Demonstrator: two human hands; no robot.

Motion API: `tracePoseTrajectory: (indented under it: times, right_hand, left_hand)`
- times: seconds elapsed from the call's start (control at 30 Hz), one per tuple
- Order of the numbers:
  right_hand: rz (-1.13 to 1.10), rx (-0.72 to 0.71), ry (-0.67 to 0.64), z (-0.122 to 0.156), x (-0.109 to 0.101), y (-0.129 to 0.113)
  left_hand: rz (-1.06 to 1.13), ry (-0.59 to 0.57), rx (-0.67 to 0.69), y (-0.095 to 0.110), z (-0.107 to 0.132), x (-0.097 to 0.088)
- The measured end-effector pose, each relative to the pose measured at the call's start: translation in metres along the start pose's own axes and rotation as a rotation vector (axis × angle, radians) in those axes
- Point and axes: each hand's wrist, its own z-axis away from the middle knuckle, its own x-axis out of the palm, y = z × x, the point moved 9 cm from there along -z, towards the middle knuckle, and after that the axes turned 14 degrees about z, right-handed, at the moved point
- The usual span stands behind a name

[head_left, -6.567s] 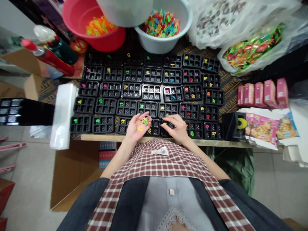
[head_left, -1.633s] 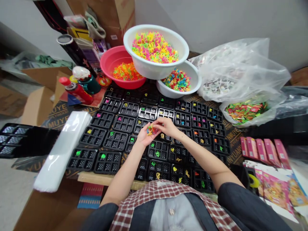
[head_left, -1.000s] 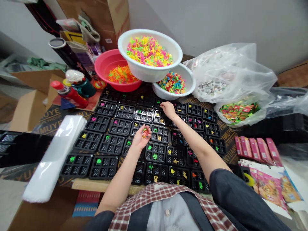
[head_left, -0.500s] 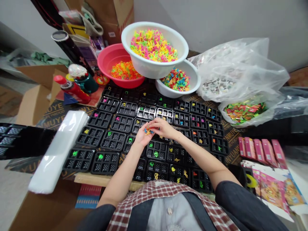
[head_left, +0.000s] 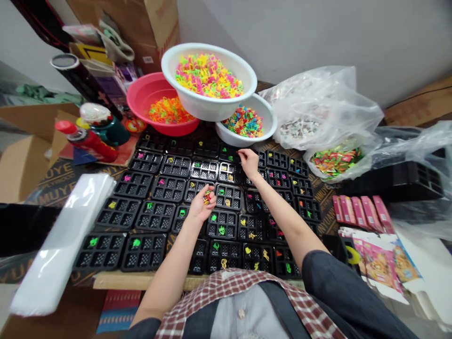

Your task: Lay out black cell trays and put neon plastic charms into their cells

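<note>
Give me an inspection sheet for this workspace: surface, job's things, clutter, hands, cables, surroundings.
Surface: dark printed board, pale wooden front edge.
Job's things: black compartmented trays in rows, coloured pieces in some compartments; red basin, upper white basin and lower pale basin behind, all holding pieces.
Clutter: red bottle, plastic sleeves, pink boxes.
Left hand: cups coloured pieces above the trays.
Right hand: at a back-row tray; grip unclear.
Cables: nothing certain; thin dark line at right unclear.
Surroundings: grey wall, cardboard box.
</note>
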Motion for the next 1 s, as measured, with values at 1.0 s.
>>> tracePoseTrajectory:
  times: [1.0]
  right_hand:
    - [0.025, -0.585, -0.301, 0.086, 0.015, -0.14]
  left_hand:
    - [0.152, 0.066, 0.195, 0.028, 0.001, 0.002]
